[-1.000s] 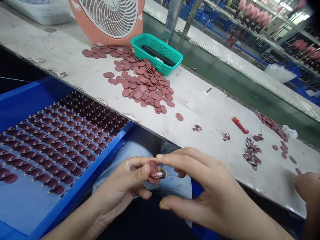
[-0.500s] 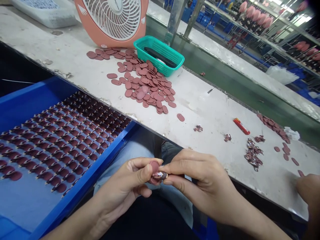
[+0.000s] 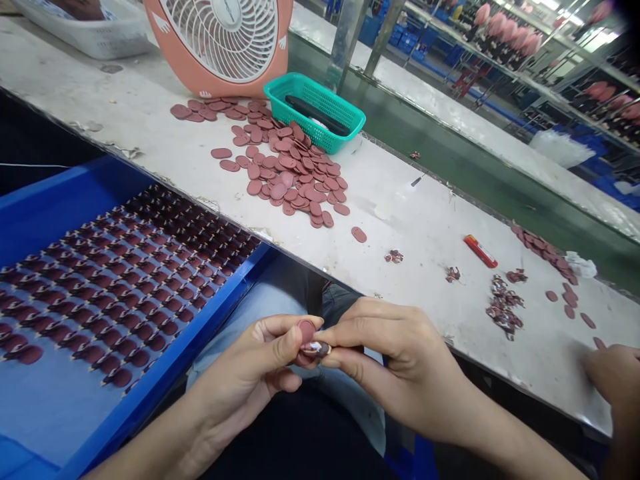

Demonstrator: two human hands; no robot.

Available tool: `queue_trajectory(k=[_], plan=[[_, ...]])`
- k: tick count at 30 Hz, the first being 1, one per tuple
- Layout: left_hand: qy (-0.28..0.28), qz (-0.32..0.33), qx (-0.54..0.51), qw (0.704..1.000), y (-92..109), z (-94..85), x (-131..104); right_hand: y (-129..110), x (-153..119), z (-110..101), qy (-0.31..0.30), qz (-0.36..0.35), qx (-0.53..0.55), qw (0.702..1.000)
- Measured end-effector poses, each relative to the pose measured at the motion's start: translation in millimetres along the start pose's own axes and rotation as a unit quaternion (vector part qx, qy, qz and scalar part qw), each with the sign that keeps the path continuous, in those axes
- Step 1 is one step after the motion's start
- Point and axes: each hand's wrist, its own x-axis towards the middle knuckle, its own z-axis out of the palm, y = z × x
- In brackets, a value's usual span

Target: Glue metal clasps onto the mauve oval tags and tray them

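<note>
Between thumb and fingers, my left hand (image 3: 267, 360) pinches a reddish-brown oval disc (image 3: 306, 331) above my lap. A small dark brown piece with a white patch (image 3: 320, 349) lies against the disc, and my right hand (image 3: 395, 360) grips its right end with thumb and forefinger. Both hands nearly touch at these parts. To the left, a blue tray (image 3: 220, 293) holds rows of similar discs joined to dark pieces. A pile of loose reddish-brown discs (image 3: 295, 167) lies on the white table (image 3: 415, 220) beyond my hands.
An orange fan (image 3: 175, 53) stands behind the pile beside a green basket (image 3: 345, 107) holding a dark object. Small brown pieces (image 3: 505, 307) and a red packet (image 3: 480, 251) lie on the right. Another person's hand (image 3: 613, 373) is at the right edge. A white bin (image 3: 110, 37) stands upper left.
The view has shifted slightly. Both my hands keep their hold on the disc and the dark piece, almost unmoved. The other person's hand at the right has moved a little left and is blurred.
</note>
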Motion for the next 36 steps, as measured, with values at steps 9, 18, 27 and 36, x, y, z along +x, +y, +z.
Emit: queue_trajectory(k=[9, 18, 27, 36], plan=[[-0.007, -0.005, -0.004, 1.000, 1.3, 3.1, -1.3, 0.9, 3.4, -0.6, -0.009, 0.006, 0.007, 1.000], [-0.050, 0.018, 0.030, 0.998, 2.1, -7.8, 1.4, -4.0, 6.0, -6.6, -0.021, 0.018, 0.006, 1.000], [-0.054, 0.015, 0.029, 0.998, 2.3, -7.7, 3.8, 2.0, 4.7, -3.7, 0.014, -0.017, 0.026, 0.999], [-0.018, 0.009, 0.015, 1.000, -2.0, -8.7, 4.6, 6.1, 9.1, 1.1, 0.014, -0.003, 0.041, 0.999]])
